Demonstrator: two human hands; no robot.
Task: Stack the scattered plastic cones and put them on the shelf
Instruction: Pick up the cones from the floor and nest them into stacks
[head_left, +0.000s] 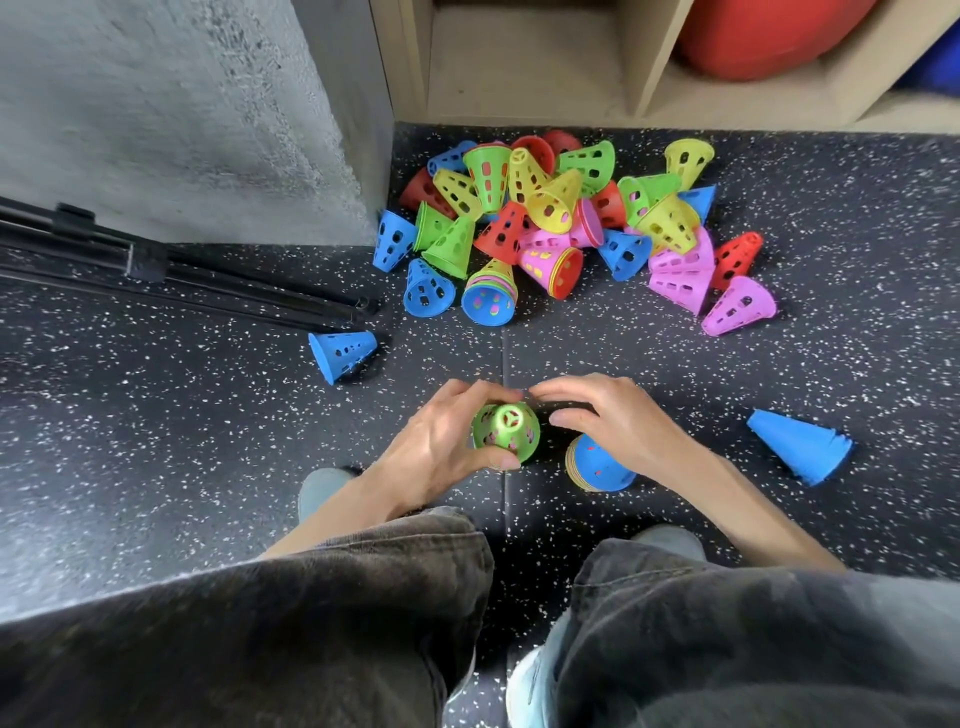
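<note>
My left hand (436, 441) grips a green-topped stack of cones (506, 434) standing on the floor, fingers curled round its side. My right hand (608, 415) arches beside it, fingertips touching the stack's far edge; whether it holds anything I cannot tell. Under my right wrist a blue-topped stack of cones (600, 465) leans on the floor. A heap of scattered cones (561, 223) in red, green, yellow, blue and pink lies further ahead. A single blue cone (343, 353) lies to the left, a blue stack (802, 444) to the right. The wooden shelf (524, 67) stands behind the heap.
Folded black tripod legs (182, 270) lie on the floor at left, beside a grey concrete wall (182, 104). A red ball (769, 36) fills a shelf compartment at upper right. My knees and shoes fill the lower frame. The floor is black speckled rubber (156, 441).
</note>
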